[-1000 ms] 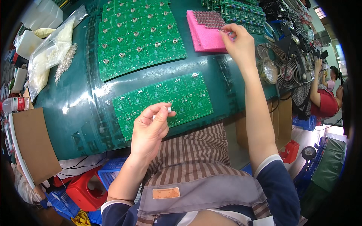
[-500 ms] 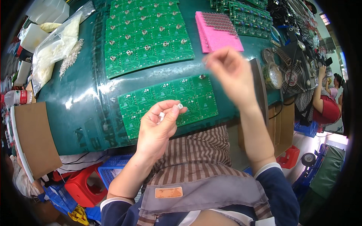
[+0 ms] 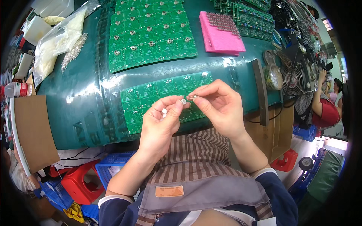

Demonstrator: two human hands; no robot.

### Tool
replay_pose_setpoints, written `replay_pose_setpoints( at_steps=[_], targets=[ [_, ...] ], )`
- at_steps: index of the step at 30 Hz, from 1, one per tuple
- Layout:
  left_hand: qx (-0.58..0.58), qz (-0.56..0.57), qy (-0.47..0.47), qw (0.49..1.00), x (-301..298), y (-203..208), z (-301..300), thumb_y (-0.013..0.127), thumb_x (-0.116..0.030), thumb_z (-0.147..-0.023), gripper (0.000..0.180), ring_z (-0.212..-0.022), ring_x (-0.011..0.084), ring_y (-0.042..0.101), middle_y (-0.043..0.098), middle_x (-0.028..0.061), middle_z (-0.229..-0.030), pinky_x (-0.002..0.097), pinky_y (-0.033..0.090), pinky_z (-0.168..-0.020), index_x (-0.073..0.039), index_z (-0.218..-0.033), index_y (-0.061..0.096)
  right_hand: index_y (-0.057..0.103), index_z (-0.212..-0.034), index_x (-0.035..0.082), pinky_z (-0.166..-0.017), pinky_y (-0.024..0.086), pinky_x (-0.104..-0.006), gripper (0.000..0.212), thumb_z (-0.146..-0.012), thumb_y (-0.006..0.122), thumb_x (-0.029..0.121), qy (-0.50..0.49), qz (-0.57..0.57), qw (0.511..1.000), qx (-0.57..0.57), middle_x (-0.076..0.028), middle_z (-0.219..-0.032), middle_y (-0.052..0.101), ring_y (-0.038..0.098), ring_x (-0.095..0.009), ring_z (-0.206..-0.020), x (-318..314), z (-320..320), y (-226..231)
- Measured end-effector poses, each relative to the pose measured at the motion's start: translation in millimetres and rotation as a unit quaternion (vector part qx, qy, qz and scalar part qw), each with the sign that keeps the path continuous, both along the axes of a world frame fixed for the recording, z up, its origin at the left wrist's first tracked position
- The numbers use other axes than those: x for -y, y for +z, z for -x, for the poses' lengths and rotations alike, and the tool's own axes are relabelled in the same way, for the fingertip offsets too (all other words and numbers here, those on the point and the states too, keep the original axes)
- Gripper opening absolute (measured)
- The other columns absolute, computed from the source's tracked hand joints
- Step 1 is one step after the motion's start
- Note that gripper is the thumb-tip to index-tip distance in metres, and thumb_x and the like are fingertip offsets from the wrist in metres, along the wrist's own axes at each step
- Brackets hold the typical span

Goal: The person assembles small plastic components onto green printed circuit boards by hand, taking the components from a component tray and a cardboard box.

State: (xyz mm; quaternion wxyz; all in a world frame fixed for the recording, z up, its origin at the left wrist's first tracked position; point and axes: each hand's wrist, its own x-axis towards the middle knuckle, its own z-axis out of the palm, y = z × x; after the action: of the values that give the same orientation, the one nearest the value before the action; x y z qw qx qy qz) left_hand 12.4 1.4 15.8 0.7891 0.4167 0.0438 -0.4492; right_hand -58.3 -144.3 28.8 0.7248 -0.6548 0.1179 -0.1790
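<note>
My left hand (image 3: pixel 158 126) pinches a small white plastic spacer (image 3: pixel 183 101) between thumb and forefinger. More white spacers (image 3: pixel 164 111) are tucked in its curled fingers. Close by on the right, my right hand (image 3: pixel 225 113) grips a tiny component with thin metal leads (image 3: pixel 194 97), its leads pointing toward the spacer. Whether leads and spacer touch is too small to tell. Below both hands a green circuit board panel (image 3: pixel 132 118) lies on the table, partly covered by them. Beyond it is a larger green panel (image 3: pixel 158 56) with rows of upright metal-topped components on white bases.
Pink foam (image 3: pixel 215 41) at the back holds rows of small parts. Stacked populated boards (image 3: pixel 252 24) lie behind it. Far left are a plastic bag of white parts (image 3: pixel 56 45) and a pile of leaded components (image 3: pixel 74 52). A dark bar (image 3: pixel 260 92) and fan (image 3: pixel 293 77) stand right.
My right hand has come down and left to meet my left hand, with a leaded component now visible in its fingers. The metallic part at the near panel's far right corner no longer shows there.
</note>
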Motion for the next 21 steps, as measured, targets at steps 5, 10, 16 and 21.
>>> replay_pose_setpoints(
  at_steps=[5, 10, 16, 21],
  targets=[
    [-0.006, 0.005, -0.005, 1.000, -0.9, -0.7, 0.1, 0.061, -0.013, -0.089, 0.021, -0.049, -0.0026, 0.032, 0.064, 0.0054, -0.092, 0.0154, 0.022, -0.042, -0.001, -0.105, 0.056, 0.061, -0.091, -0.003, -0.081, 0.048, -0.0283, 0.009, -0.082, 0.064, -0.002, 0.026, 0.037, 0.999, -0.005, -0.009, -0.091, 0.063, 0.061, -0.015, -0.089, 0.5, 1.1, -3.0],
    [-0.017, -0.006, 0.004, 1.000, -2.3, -2.3, 1.2, 0.063, -0.010, -0.087, 0.019, -0.050, -0.0028, 0.032, 0.063, 0.0034, -0.088, 0.0154, 0.022, -0.042, -0.001, -0.103, 0.056, 0.064, -0.085, -0.002, -0.079, 0.048, -0.0281, 0.006, -0.079, 0.067, -0.001, 0.072, 0.051, 0.996, -0.018, -0.009, -0.088, 0.065, 0.061, -0.014, -0.088, 8.1, -1.9, -4.2],
    [-0.022, -0.022, -0.016, 0.999, -6.0, 1.1, -1.3, 0.058, -0.012, -0.090, 0.016, -0.050, -0.0002, 0.032, 0.062, 0.0038, -0.084, 0.0157, 0.025, -0.042, -0.005, -0.104, 0.056, 0.066, -0.080, 0.001, -0.069, 0.049, -0.0254, 0.007, -0.076, 0.070, 0.006, 0.057, 0.184, 0.979, -0.069, -0.007, -0.077, 0.067, 0.064, -0.013, -0.074, 27.9, -19.2, -1.8],
    [-0.198, 0.024, -0.004, 0.980, -10.2, 11.1, -6.3, 0.048, -0.015, -0.095, 0.024, -0.060, 0.0064, 0.040, 0.057, 0.0140, -0.101, 0.0184, 0.033, -0.046, 0.000, -0.113, 0.049, 0.067, -0.083, 0.001, -0.065, 0.052, -0.0299, 0.013, -0.074, 0.067, 0.011, 0.025, 0.377, 0.918, -0.124, -0.011, -0.076, 0.068, 0.067, -0.020, -0.072, 46.6, -46.4, -1.7]
  ],
)
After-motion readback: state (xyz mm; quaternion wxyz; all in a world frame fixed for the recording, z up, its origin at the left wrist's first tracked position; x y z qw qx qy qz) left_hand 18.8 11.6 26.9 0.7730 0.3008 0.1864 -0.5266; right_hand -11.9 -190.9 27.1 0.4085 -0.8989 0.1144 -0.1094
